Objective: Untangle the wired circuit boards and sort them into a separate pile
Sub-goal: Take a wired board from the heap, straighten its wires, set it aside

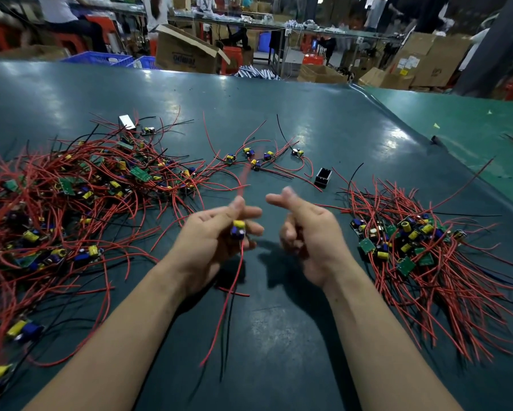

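My left hand (213, 235) is shut on one small circuit board (238, 229) with yellow and blue parts; its red and black wires hang down toward me and one red wire runs blurred up past my fingers. My right hand (305, 229) hovers just right of it, fingers loosely curled, holding nothing. A big tangled heap of wired boards (71, 197) covers the left of the dark green table (279, 321). A smaller pile of boards (409, 241) with red wires fanned out lies at the right.
A few separate wired boards (258, 158) lie in the middle beyond my hands. A small black box (323, 178) stands right of them, a silver casing (127, 122) at the heap's far edge. Beyond the table are cardboard boxes (187, 51), blue crates and seated people.
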The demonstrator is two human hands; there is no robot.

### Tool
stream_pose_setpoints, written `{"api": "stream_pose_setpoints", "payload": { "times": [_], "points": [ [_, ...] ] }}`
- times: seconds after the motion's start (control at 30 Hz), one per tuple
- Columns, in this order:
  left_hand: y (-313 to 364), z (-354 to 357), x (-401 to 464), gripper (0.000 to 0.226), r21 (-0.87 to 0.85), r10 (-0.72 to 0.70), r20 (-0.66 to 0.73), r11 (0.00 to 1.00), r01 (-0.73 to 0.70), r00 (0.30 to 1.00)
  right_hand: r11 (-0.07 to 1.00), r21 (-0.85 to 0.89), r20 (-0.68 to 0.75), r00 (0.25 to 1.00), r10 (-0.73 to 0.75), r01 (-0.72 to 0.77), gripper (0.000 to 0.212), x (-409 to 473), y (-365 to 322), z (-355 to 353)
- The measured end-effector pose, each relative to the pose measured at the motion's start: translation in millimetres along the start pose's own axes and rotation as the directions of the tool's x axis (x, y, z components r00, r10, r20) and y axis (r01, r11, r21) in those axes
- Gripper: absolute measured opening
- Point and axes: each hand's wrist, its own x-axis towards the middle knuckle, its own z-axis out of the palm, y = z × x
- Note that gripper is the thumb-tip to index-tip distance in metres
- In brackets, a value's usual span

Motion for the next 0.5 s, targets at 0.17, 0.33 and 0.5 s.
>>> {"api": "stream_pose_setpoints", "payload": {
  "times": [0.17,0.33,0.5],
  "points": [
    [-2.8,1.0,-6.1,0.028,0.192,-0.061,0.13,0.981,0.035,0.99,0.994,-0.109,0.177,0.984,0.016,0.003,0.028,-4.6,4.6,0.9],
    [-4.0,1.1,-7.4,0.03,0.243,-0.072,0.149,0.97,0.034,0.986,0.995,-0.104,0.174,0.984,0.022,-0.003,0.029,-3.7,2.6,-1.5],
    [-4.7,3.6,-7.9,0.027,0.255,-0.044,0.146,0.967,0.005,0.988,0.994,-0.112,0.121,0.993,0.014,0.0,0.019,-3.2,4.0,1.1]
  ]
}}
